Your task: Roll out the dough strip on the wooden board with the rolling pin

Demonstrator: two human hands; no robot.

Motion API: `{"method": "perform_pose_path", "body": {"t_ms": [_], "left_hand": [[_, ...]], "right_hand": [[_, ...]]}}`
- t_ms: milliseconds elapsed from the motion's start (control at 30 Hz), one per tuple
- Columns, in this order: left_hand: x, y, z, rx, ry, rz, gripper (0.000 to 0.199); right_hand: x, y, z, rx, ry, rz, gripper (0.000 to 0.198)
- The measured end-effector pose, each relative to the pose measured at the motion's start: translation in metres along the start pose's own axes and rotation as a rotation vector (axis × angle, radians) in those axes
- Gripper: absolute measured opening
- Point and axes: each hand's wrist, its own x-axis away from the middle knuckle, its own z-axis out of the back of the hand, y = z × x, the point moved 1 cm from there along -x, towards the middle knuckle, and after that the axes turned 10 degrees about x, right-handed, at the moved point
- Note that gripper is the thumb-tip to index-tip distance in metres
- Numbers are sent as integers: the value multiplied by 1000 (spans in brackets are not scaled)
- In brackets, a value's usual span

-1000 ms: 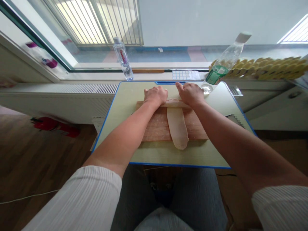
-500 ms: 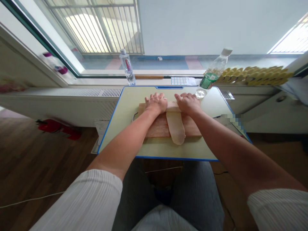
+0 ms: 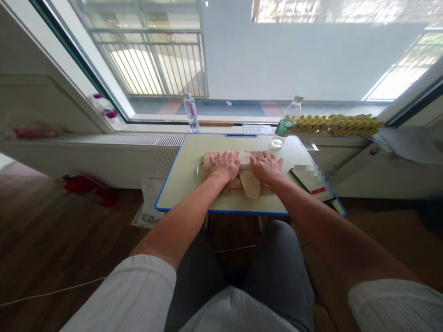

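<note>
A long, flat strip of pale dough (image 3: 251,185) lies across a wooden cutting board (image 3: 208,160), its near end hanging over the board's front edge. Across the dough rests a light wooden rolling pin (image 3: 245,166), of which only the middle shows between my hands. My left hand (image 3: 224,165) presses on the pin's left part, fingers reaching forward over it. On the right part lies my right hand (image 3: 266,167) in the same way. Dough shows on both the far and near sides of the pin. The pin's ends are hidden under my hands.
The board lies on a small blue-edged table (image 3: 183,184). A green-labelled bottle (image 3: 285,125) stands at the table's back right; a clear bottle (image 3: 191,114) is by the window. A dark-edged flat item (image 3: 308,184) lies at right. A fire extinguisher (image 3: 88,188) is on the floor.
The rolling pin has come back towards me from the far end of the dough, both hands moving with it. Dough now shows beyond the pin. My view has tilted up a little.
</note>
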Motion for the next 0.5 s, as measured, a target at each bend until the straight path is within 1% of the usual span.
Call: {"method": "perform_pose_path", "body": {"t_ms": [133, 233, 367, 500], "left_hand": [[16, 3, 2, -6, -14, 6, 70], [18, 4, 3, -3, -27, 14, 72], [10, 2, 2, 1, -34, 14, 73], [-8, -1, 1, -10, -17, 1, 68]], "right_hand": [[16, -1, 8, -4, -41, -9, 69], [20, -2, 10, 5, -57, -9, 69], [12, -1, 5, 23, -31, 2, 67], [-4, -1, -2, 34, 8, 15, 64]]}}
